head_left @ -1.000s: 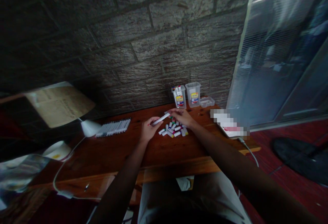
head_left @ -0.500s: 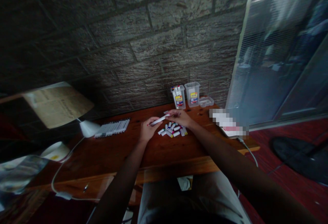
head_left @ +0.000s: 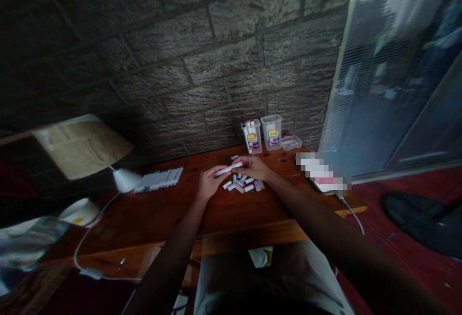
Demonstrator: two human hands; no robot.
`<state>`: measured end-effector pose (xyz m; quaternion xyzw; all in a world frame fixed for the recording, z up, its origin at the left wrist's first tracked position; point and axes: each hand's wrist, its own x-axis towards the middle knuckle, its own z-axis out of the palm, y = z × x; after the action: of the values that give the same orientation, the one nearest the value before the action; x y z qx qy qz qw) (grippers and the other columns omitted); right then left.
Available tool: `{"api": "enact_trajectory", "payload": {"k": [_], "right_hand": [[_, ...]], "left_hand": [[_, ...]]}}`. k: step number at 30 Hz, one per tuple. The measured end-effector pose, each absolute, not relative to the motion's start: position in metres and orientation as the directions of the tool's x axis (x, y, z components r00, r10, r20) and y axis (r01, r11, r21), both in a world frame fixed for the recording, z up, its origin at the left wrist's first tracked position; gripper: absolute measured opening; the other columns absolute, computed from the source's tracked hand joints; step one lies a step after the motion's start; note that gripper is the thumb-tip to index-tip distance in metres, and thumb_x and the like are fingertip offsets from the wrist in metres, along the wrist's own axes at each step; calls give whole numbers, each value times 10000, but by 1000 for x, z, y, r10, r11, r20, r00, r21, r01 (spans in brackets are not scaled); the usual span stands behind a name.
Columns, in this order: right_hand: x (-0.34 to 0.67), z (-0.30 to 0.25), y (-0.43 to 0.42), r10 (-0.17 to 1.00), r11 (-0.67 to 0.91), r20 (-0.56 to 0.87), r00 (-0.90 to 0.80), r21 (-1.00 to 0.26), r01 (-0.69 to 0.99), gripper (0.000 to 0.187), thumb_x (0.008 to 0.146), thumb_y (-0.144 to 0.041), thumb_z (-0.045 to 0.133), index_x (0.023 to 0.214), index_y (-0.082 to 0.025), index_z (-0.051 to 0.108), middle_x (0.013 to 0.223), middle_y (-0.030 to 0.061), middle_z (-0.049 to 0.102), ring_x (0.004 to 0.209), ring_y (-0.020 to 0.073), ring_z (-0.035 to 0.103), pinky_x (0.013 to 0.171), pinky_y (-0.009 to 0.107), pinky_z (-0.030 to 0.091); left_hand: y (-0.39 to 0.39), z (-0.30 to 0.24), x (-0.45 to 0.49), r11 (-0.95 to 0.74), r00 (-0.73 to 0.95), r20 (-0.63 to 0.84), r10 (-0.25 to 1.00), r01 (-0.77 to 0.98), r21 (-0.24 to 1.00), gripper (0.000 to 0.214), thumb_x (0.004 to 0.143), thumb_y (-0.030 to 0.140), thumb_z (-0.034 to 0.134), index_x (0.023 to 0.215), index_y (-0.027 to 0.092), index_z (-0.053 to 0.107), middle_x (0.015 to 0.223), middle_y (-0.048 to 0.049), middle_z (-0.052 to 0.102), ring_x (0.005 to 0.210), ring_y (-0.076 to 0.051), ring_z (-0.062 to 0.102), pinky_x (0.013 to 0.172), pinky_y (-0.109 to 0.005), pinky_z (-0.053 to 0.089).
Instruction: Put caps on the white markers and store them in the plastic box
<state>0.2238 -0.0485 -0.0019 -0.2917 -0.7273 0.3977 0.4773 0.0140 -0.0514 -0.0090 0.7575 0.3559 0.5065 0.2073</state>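
A white marker [head_left: 227, 170] is held slantwise between my two hands above the table. My left hand [head_left: 208, 182] is closed round its lower left end. The fingers of my right hand [head_left: 254, 168] pinch its upper right end, where a pinkish tip or cap edge shows. Just below the hands lies a loose pile of white marker caps [head_left: 249, 187] with coloured ends. Off to the left, a row of white markers [head_left: 159, 179] lies side by side. A small pale piece [head_left: 234, 157] rests behind my hands, too small to name.
Against the stone wall stand a clear box [head_left: 253, 142] with markers and a second clear box [head_left: 272, 134]; a clear lid or tray [head_left: 291, 143] lies beside them. A lamp [head_left: 124, 180] and a paper cup [head_left: 80, 213] are at left. A blurred-out white object [head_left: 321, 173] is at right.
The marker stays in both hands. My right fingers have shifted slightly on its upper end, and the pinkish part there now shows more clearly.
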Motion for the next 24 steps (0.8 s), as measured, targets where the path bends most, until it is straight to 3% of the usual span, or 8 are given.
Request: {"api": "enact_trajectory", "payload": {"k": [6, 11, 14, 18, 24], "right_hand": [[222, 2, -51, 823, 474, 422, -381, -879, 50, 394, 755, -467, 707, 977, -142, 681, 791, 28, 679, 583, 123, 600, 523, 237, 483], [223, 8, -52, 892, 386, 368, -261, -922, 18, 415, 720, -457, 734, 990, -148, 674, 775, 19, 677, 513, 99, 562, 481, 228, 468], [226, 11, -51, 906, 381, 375, -195, -925, -11, 407, 711, -443, 741, 987, -152, 673, 725, 0, 648, 494, 87, 527, 462, 218, 441], [228, 9, -48, 901, 392, 388, -196, -920, -17, 399, 689, -427, 751, 975, -159, 679, 693, -10, 635, 494, 88, 512, 472, 223, 435], [227, 2, -47, 840, 519, 483, -247, -847, 110, 337, 710, -408, 733, 935, -158, 705, 852, 40, 710, 685, 142, 618, 631, 256, 493]], "left_hand": [[-53, -8, 15, -665, 235, 625, 744, 348, 661, 295, 748, 396, 751, 946, 178, 729, 944, -69, 753, 841, -199, 706, 804, -323, 569], [-47, -8, 15, -626, 44, 663, 748, 377, 682, 376, 801, 429, 694, 1073, 173, 657, 1025, -83, 718, 948, -186, 677, 873, -315, 532], [-42, -8, 12, -545, -81, 609, 789, 367, 754, 353, 884, 479, 566, 1054, 176, 628, 908, -65, 709, 808, -155, 668, 730, -268, 533], [-40, -7, 9, -495, -78, 541, 837, 312, 811, 345, 883, 509, 546, 904, 174, 620, 645, 3, 605, 523, -103, 526, 505, -206, 433], [-44, -4, 11, -535, -17, 558, 830, 258, 804, 366, 881, 484, 564, 1059, 171, 626, 740, -11, 632, 579, -100, 548, 539, -205, 445]]}}
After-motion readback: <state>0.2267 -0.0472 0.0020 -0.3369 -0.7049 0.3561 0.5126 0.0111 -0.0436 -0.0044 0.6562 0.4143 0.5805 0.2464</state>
